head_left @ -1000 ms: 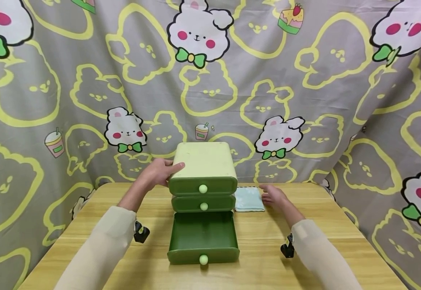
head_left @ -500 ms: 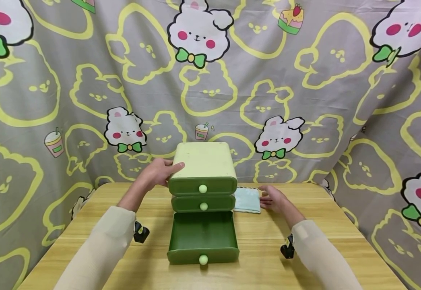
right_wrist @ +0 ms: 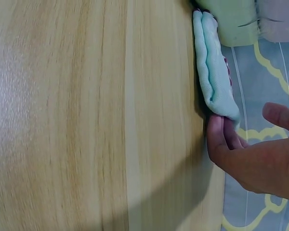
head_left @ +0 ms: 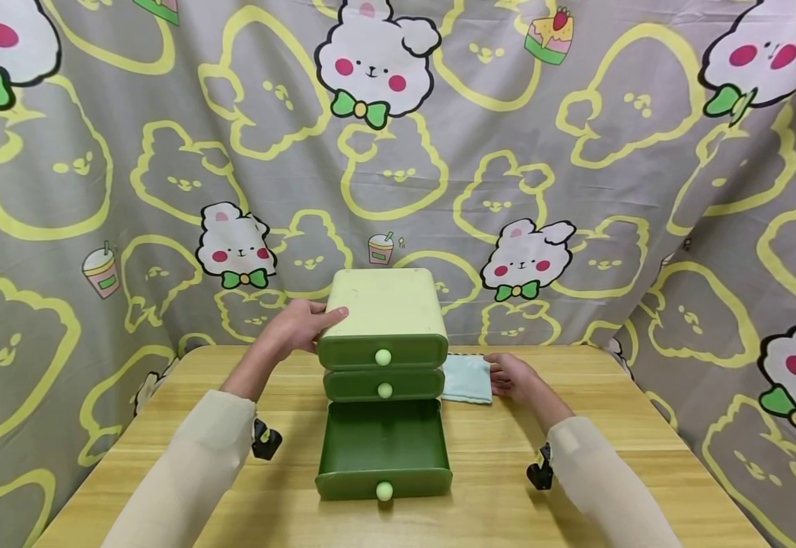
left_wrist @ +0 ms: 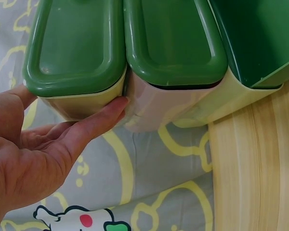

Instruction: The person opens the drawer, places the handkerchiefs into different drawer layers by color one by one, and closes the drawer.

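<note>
A small cabinet with a pale yellow-green top (head_left: 384,304) stands on the table, its green bottom drawer (head_left: 386,438) pulled out and bare inside. The upper two drawers are pushed in. My left hand (head_left: 298,326) rests against the cabinet's left side, thumb over the top edge; in the left wrist view its fingers (left_wrist: 94,122) lie extended along the side wall. Right of the cabinet lies a folded light blue towel (head_left: 468,379), partly hidden behind it. My right hand (head_left: 513,375) touches the towel's right edge with its fingertips, thumb held away from it in the right wrist view.
The wooden table (head_left: 261,495) reaches back to a grey curtain (head_left: 288,183) printed with rabbits. Each wrist wears a small black camera (head_left: 266,440). The open drawer juts toward the front of the table.
My right hand has moved slightly left against the towel, and the towel has slid left toward the cabinet. The left hand and the cabinet have stayed in place.
</note>
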Available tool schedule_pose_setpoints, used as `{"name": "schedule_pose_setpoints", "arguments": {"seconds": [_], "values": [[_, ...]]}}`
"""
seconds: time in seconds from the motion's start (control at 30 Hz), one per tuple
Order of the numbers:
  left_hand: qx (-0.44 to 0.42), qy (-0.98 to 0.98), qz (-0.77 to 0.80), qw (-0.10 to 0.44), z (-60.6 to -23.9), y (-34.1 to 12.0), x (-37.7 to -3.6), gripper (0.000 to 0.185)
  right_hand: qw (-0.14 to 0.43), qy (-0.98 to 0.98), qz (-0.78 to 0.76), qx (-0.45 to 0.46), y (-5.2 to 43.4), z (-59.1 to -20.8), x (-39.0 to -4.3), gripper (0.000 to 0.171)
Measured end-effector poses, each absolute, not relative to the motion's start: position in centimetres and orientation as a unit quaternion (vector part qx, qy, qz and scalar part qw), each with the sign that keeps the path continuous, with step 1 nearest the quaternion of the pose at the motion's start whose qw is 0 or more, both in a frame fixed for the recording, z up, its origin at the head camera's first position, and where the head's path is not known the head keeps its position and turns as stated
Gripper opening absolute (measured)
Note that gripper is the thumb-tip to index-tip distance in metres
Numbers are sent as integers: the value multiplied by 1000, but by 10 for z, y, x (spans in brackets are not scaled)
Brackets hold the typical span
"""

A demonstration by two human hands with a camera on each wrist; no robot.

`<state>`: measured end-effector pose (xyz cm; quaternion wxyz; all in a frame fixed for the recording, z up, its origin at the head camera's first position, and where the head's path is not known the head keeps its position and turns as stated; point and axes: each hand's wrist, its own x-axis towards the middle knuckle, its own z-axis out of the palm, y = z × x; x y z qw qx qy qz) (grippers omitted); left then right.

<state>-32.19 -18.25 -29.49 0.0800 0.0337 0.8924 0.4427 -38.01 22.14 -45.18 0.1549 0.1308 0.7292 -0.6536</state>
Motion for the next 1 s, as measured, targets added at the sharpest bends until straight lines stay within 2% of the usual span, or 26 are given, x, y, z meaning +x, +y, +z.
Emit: {"name": "schedule_pose_setpoints", "arguments": {"seconds": [0.17, 0.43, 0.73, 1.0], "values": [[35, 892, 444, 80, -294, -182, -321, 68, 158, 724, -658, 134, 220, -451, -379, 61], [34, 890, 447, 84, -294, -182, -320, 67, 161, 718, -664, 132, 221, -453, -378, 43], [39, 889, 448, 84, -294, -181, -319, 65, 135, 741, -641, 148, 216, -453, -377, 48], [39, 888, 451, 82, -293, -182, -319, 63, 117, 730, -657, 146, 213, -441, -369, 37]]}}
